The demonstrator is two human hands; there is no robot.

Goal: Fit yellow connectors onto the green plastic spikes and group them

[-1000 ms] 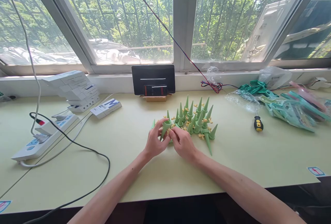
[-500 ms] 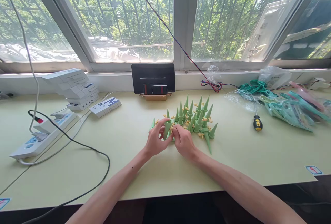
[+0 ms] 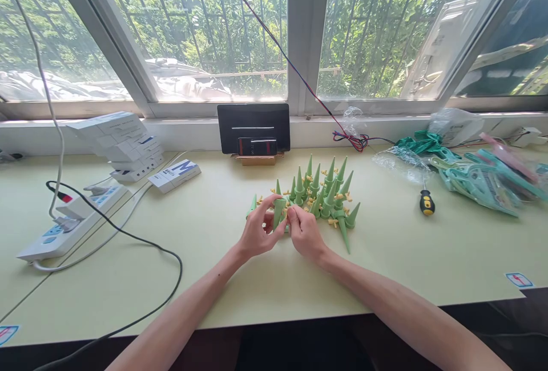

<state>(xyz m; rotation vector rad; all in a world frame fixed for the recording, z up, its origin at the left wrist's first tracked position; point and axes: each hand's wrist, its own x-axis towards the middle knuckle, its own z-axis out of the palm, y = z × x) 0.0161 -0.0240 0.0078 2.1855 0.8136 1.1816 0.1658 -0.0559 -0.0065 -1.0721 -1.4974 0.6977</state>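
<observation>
My left hand [image 3: 257, 235] is closed around a green plant watering spike [image 3: 278, 211], its wide end up and its point down. Against the right side of that spike, my right hand [image 3: 305, 235] pinches a small yellow piece, probably its valve, mostly covered by the fingers. Just behind and right of my hands stand several more green spikes [image 3: 329, 202], most with the tip upward. One spike [image 3: 343, 235] lies with its tip toward me. Small yellow valves [image 3: 333, 222] show among them. Left of my left hand, another green spike [image 3: 252, 205] is partly hidden.
A black tablet [image 3: 253, 125] with a phone [image 3: 257, 146] before it stands at the window. White boxes [image 3: 115, 142] and a power strip [image 3: 72, 225] are on the left; a black cable [image 3: 171, 254] crosses the table. Right are a screwdriver [image 3: 427, 202] and bagged green items [image 3: 475, 185].
The held spike has shifted very slightly to the right and turned a little. Both hands keep their grip in nearly the same place.
</observation>
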